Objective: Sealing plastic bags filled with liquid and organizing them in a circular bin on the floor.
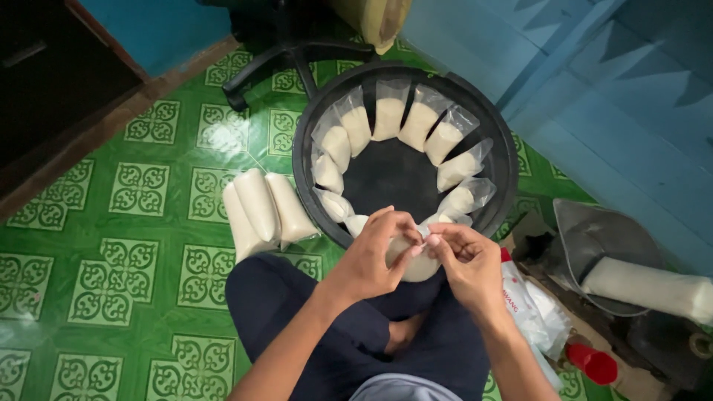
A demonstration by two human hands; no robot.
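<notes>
My left hand (375, 256) and my right hand (466, 266) meet over my lap and together pinch the top of a small clear plastic bag (417, 266) filled with a cream-white substance. The bag hangs between my palms, just at the near rim of a round black basin (505, 160). Several similar filled bags (389, 111) lean side by side around the inside wall of the basin, its centre bare. I sit cross-legged in dark trousers (275, 297).
Three longer filled bags (264, 208) lie on the green patterned floor tiles left of the basin. A grey scoop-like tray (594, 238) holding another long bag (653, 286) lies at right, with packets and a red cap (594, 364) nearby. A chair base (290, 56) stands behind.
</notes>
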